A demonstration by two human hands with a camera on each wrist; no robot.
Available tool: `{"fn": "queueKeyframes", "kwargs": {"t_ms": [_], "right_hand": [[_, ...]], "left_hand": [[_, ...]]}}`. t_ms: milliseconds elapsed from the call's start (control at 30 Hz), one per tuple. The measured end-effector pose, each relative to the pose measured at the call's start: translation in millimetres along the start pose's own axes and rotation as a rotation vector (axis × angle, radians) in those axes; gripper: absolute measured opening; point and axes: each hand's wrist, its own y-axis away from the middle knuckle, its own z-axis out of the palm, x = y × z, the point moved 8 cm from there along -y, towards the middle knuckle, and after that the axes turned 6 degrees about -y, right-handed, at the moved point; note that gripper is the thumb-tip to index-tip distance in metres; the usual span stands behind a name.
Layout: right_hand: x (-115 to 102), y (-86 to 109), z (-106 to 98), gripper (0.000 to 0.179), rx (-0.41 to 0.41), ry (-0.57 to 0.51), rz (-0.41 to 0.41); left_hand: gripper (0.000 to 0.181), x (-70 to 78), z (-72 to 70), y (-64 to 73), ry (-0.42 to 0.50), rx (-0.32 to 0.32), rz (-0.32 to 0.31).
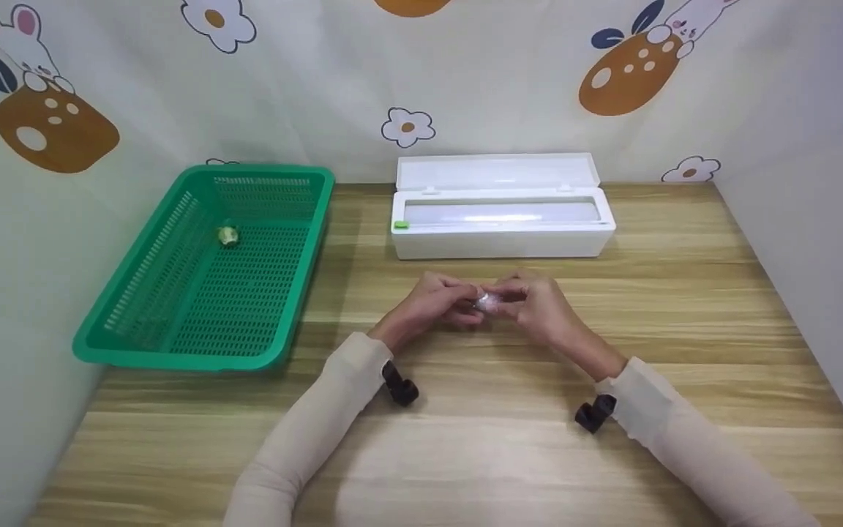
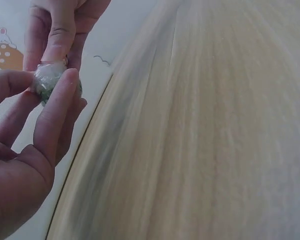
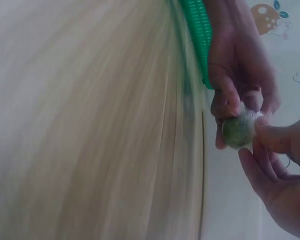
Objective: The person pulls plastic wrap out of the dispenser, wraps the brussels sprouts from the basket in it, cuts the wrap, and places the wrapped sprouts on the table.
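Note:
Both hands meet over the table in the head view, just in front of a white box. Between them is a small round green thing (image 3: 237, 132) wrapped in clear plastic film (image 2: 51, 72), which shines in the light. My left hand (image 1: 440, 301) pinches it from the left with thumb and fingers. From the other side my right hand (image 1: 542, 313) pinches the film, fingertips close to those of the left. The white box (image 1: 502, 244) has its lid up, and a roll of film (image 1: 498, 212) shows through its long opening.
A green plastic basket (image 1: 296, 278) stands at the left, with one small pale-green wrapped lump (image 1: 228, 236) inside. The box carries a green slider (image 1: 401, 225) at its left front. Patterned cloth (image 1: 341, 88) walls the wooden table (image 1: 451, 461) at back and sides.

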Motion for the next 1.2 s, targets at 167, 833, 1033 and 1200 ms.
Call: {"fn": "queueKeyframes", "kwargs": {"t_ms": [167, 833, 1033, 1200], "right_hand": [[-5, -5.0, -3, 0.034, -0.047, 0.091, -0.090], [51, -8.1, 7, 0.040, -0.103, -0.490, 0.478], [41, 2.3, 21, 0.048, -0.236, -0.635, 0.591], [42, 1.2, 24, 0.021, -0.159, -0.788, 0.593]], "left_hand": [[0.026, 0.8, 1.3, 1.1, 0.012, -0.050, -0.019], [0.033, 2.7, 1.4, 6.4, 0.000, -0.127, 0.003], [0.034, 13.9, -5.9, 6.5, -0.088, -0.075, 0.023], [0.032, 15.0, -4.2, 4.9, -0.091, -0.061, 0.039]]}}
